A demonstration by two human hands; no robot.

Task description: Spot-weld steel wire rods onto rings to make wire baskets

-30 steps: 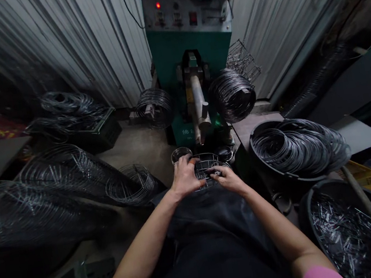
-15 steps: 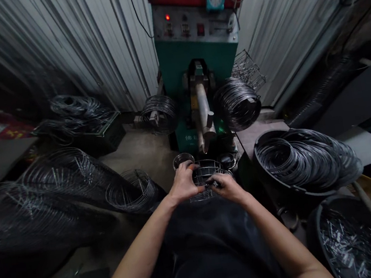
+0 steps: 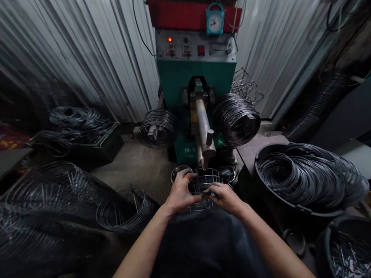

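Observation:
A round wire basket (image 3: 208, 176) of thin metal rods is in front of my body, below the welding machine's metal arm (image 3: 204, 124). My left hand (image 3: 180, 194) is curled around the basket's left side, fingers at the far rim and thumb at the near side. My right hand (image 3: 226, 198) is closed in a pinch at the near right of the basket. Small shiny bits show by its fingertips, too dark to make out. The pointed tip (image 3: 204, 163) under the arm is just above the basket's far rim.
The green machine (image 3: 198, 69) stands ahead, its red lamp lit. Wire coils (image 3: 159, 126) flank it. To the right are a tub (image 3: 263, 183) of wire rings and a bucket (image 3: 323, 248) of short metal pieces. Wire mesh cylinders (image 3: 52, 205) stand at left.
The view has tilted up a little, so the machine appears lower. Both hands remain at the basket, with only a slight shift in the right hand's fingers.

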